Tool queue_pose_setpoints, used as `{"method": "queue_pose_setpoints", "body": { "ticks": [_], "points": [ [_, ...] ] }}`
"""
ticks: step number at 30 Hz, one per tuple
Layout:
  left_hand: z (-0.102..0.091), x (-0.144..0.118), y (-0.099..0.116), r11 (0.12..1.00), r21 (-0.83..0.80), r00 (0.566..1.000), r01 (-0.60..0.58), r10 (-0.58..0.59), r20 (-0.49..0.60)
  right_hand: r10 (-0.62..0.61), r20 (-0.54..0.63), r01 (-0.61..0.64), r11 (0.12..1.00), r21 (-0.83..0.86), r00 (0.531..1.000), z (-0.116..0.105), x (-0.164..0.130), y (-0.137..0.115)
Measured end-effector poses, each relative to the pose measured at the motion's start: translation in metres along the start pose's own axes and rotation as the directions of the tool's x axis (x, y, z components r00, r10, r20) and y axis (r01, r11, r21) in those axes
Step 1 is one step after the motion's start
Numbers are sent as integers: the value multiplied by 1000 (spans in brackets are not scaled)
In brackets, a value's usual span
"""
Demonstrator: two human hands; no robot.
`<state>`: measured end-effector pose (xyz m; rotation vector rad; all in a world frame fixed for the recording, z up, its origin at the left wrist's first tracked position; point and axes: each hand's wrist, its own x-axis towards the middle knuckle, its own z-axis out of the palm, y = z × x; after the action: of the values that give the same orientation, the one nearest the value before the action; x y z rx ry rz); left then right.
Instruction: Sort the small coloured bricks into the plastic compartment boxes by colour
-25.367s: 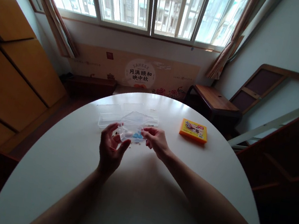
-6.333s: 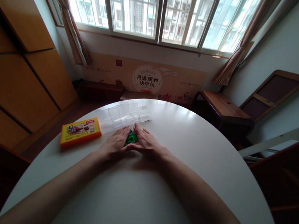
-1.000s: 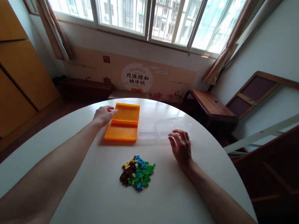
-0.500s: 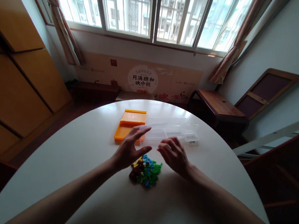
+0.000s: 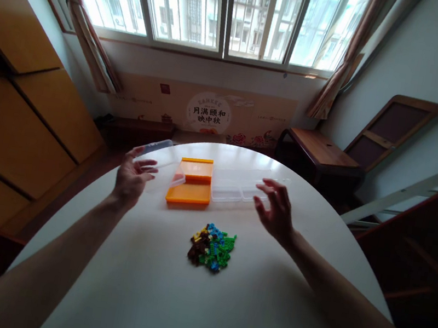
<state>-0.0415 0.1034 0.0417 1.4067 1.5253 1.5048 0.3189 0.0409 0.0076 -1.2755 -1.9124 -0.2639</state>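
Observation:
My left hand (image 5: 132, 179) is raised over the left part of the table, its fingers round the edge of a clear plastic box (image 5: 157, 148). That box is tilted, and one corner overlaps the orange plastic tray (image 5: 189, 193) in view. My right hand (image 5: 278, 209) has thumb and fingers apart, with nothing seen in it. Its fingertips overlap the right part of a clear compartmented box (image 5: 226, 192); whether they touch it I cannot tell. Nearer to me lies a pile of small building bricks (image 5: 213, 248) in green, blue, brown and yellow.
All of this is on a round white table (image 5: 164, 299). Beyond its far edge are a printed panel (image 5: 252, 108) and a window (image 5: 258, 20). A wooden stool (image 5: 324, 151) stands at the far right, and wooden cabinets (image 5: 21, 127) line the left.
My hands have moved apart. The left went left with a clear box, off the place beside the orange tray; the right moved right and its fingers spread. The brick pile stays put.

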Motion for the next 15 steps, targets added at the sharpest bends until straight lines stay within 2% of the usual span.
{"method": "queue_pose_setpoints", "body": {
  "ticks": [1,3,6,10,15],
  "points": [
    [-9,10,-5,1000,19,1000,14,-13,-18,112,-38,-114,992,-53,993,-4,1,17],
    [-22,23,-14,996,71,998,47,-45,-35,250,-80,-258,958,-122,965,-8,1,50],
    [-25,30,-27,982,164,995,98,-101,12,300,-39,-303,943,-140,953,-4,-2,82],
    [-17,36,-38,953,291,990,80,-111,90,290,96,-275,951,-144,952,10,-3,91],
    [-19,48,-45,883,470,992,-10,-49,114,363,190,-310,915,-259,912,19,3,92]
  ]
}}
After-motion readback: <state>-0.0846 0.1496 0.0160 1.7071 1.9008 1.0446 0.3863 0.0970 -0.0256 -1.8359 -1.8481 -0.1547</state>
